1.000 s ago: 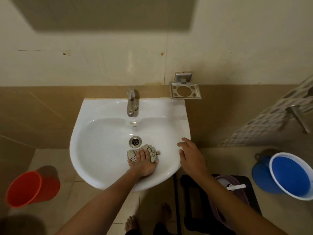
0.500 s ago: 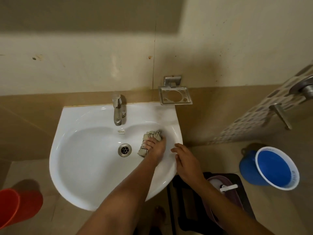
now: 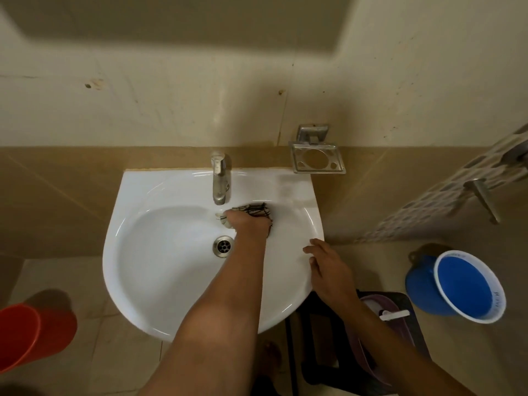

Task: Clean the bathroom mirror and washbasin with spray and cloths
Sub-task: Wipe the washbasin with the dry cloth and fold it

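Observation:
The white washbasin (image 3: pixel 137 295) hangs on the tiled wall with a metal tap (image 3: pixel 219 178) at its back and a drain (image 3: pixel 223 246) in the bowl. My left hand (image 3: pixel 248 224) reaches into the bowl and grips a bunched checked cloth (image 3: pixel 258 210), pressing it against the bowl's back slope just below and right of the tap. Its fingers are hidden behind the knuckles. My right hand (image 3: pixel 328 267) rests flat on the basin's right rim with relaxed fingers and holds nothing.
An empty metal soap holder (image 3: pixel 317 161) is fixed to the wall right of the tap. A red bucket (image 3: pixel 31 335) stands on the floor at left, a blue bucket (image 3: pixel 463 287) at right. A black stool (image 3: pixel 320 352) with a purple container (image 3: pixel 380 310) sits under my right arm.
My left hand has slid the cloth from the front of the bowl, past the drain's right side, up to the back slope under the tap. My right hand stays on the rim.

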### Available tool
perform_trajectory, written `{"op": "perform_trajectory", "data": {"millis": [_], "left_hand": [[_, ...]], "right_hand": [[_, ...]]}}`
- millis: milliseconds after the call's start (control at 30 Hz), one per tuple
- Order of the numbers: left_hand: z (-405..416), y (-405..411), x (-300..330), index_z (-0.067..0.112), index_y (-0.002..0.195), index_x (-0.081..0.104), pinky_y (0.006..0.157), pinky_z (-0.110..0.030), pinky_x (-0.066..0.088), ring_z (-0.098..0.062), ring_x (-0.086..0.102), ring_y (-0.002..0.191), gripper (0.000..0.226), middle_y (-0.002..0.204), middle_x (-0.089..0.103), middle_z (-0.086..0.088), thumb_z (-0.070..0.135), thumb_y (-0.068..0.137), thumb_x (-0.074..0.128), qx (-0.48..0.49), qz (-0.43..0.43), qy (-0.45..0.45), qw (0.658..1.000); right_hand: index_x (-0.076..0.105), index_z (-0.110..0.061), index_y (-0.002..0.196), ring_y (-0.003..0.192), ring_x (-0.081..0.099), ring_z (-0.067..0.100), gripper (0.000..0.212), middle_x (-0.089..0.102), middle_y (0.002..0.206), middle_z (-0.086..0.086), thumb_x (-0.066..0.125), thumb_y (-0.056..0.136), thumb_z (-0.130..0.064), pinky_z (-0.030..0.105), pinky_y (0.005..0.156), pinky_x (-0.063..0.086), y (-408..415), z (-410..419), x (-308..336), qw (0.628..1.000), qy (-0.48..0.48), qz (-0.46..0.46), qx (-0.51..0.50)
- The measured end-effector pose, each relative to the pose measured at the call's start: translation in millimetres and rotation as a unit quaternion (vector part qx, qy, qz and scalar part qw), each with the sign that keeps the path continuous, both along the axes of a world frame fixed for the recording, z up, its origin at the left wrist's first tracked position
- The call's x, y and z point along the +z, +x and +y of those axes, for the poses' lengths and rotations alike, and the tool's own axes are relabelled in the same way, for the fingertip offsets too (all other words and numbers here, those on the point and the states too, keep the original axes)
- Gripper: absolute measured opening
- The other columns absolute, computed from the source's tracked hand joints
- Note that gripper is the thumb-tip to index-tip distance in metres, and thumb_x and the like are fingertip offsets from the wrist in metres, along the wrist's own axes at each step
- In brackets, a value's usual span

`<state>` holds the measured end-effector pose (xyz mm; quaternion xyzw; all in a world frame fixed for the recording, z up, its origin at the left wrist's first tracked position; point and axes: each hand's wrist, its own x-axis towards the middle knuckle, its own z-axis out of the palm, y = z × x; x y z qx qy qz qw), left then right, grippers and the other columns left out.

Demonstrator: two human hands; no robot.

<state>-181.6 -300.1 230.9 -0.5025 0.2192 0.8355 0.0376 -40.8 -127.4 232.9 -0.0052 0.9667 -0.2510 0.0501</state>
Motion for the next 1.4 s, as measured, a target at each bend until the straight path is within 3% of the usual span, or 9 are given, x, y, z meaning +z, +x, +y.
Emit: {"op": "perform_trajectory", "data": {"millis": [100, 200, 333, 433, 633, 900, 1067, 1200, 1400], "left_hand": [[-17.5, 1.8, 5.0, 0.018, 0.135, 0.052, 0.112, -0.04, 0.035, -0.029, 0.05, 0.127, 0.05, 0.134, 0.057, -0.004, 0.043, 0.098, 0.03, 0.021, 0.031, 0.032, 0.999], [-39.0, 14.7, 8.8, 0.011, 0.121, 0.053, 0.095, -0.036, 0.048, -0.032, 0.054, 0.123, 0.034, 0.123, 0.058, -0.01, 0.024, 0.091, 0.059, -0.113, -0.026, -0.134, 0.984], [-78.3, 8.1, -2.0, 0.018, 0.112, 0.06, 0.104, -0.042, 0.043, -0.031, 0.056, 0.121, 0.039, 0.136, 0.059, -0.002, 0.037, 0.092, 0.033, 0.043, -0.021, 0.043, 0.998], [-93.8, 4.5, -3.3, 0.006, 0.102, 0.063, 0.1, -0.043, 0.047, -0.034, 0.056, 0.123, 0.04, 0.136, 0.06, -0.009, 0.03, 0.095, 0.032, 0.007, -0.021, -0.027, 0.999], [-128.7, -8.0, -4.6, 0.022, 0.136, 0.054, 0.105, -0.044, 0.043, -0.028, 0.053, 0.128, 0.053, 0.141, 0.055, -0.001, 0.045, 0.095, 0.031, 0.075, 0.005, -0.055, 0.996], [-177.6, -38.1, -73.1, 0.022, 0.118, 0.059, 0.086, -0.047, 0.056, -0.024, 0.07, 0.1, 0.085, 0.117, 0.068, -0.002, 0.069, 0.048, 0.076, 0.106, -0.025, -0.096, 0.989], [-158.3, -3.5, -14.6, 0.021, 0.083, 0.051, 0.075, -0.038, 0.056, -0.028, 0.062, 0.086, 0.003, 0.104, 0.06, -0.012, 0.022, 0.083, 0.048, 0.083, -0.021, -0.109, 0.99], [-154.3, 34.9, -7.3, 0.011, 0.126, 0.059, 0.096, -0.051, 0.052, -0.03, 0.063, 0.11, 0.032, 0.123, 0.064, -0.011, 0.014, 0.098, 0.043, 0.123, 0.029, -0.123, 0.984], [-166.6, 107.3, 9.2, 0.009, 0.134, 0.054, 0.104, -0.058, 0.044, -0.036, 0.057, 0.123, 0.038, 0.132, 0.061, -0.017, 0.017, 0.101, 0.036, 0.075, 0.112, -0.089, 0.987]], "right_hand": [[0.064, -0.012, 0.123, 0.127, 0.053, 0.023, 0.03, 0.05, 0.145, 0.004, 0.05, 0.097, -0.007, 0.038, 0.1, 0.047, -0.8, -4.4, 1.0, 1.0, 0.021, -0.001, -0.008], [0.066, -0.01, 0.119, 0.122, 0.056, 0.025, 0.027, 0.056, 0.138, 0.006, 0.052, 0.095, -0.006, 0.044, 0.095, 0.053, -2.3, -12.1, 2.3, 0.999, 0.037, 0.011, -0.028], [0.07, -0.007, 0.108, 0.108, 0.063, 0.031, 0.023, 0.065, 0.123, 0.01, 0.059, 0.089, 0.0, 0.044, 0.088, 0.055, -6.1, -21.1, -0.2, 0.997, 0.055, 0.041, -0.032], [0.071, -0.008, 0.105, 0.105, 0.063, 0.032, 0.023, 0.066, 0.12, 0.01, 0.061, 0.086, 0.002, 0.045, 0.087, 0.054, -10.7, -25.1, -2.5, 0.996, 0.064, 0.051, -0.026], [0.071, -0.007, 0.107, 0.111, 0.061, 0.032, 0.023, 0.066, 0.122, 0.012, 0.059, 0.088, 0.001, 0.043, 0.091, 0.052, -18.2, -33.6, -2.2, 0.996, 0.065, 0.06, -0.018], [0.071, -0.004, 0.109, 0.114, 0.062, 0.032, 0.022, 0.065, 0.123, 0.016, 0.061, 0.089, 0.002, 0.037, 0.095, 0.047, -14.8, -52.0, -3.0, 0.996, 0.035, 0.077, 0.0], [0.069, -0.004, 0.111, 0.114, 0.061, 0.031, 0.023, 0.064, 0.125, 0.015, 0.058, 0.092, 0.0, 0.035, 0.096, 0.047, -9.8, -60.1, -3.4, 0.997, 0.012, 0.072, 0.02], [0.067, -0.006, 0.116, 0.119, 0.058, 0.027, 0.025, 0.061, 0.131, 0.012, 0.055, 0.095, -0.002, 0.026, 0.099, 0.038, -3.3, -63.5, -7.0, 0.998, -0.011, 0.047, 0.045], [0.065, -0.012, 0.117, 0.115, 0.057, 0.016, 0.025, 0.061, 0.128, 0.003, 0.051, 0.097, -0.005, 0.021, 0.099, 0.039, -0.1, -76.1, -8.0, 0.989, -0.106, 0.007, 0.1]]}}
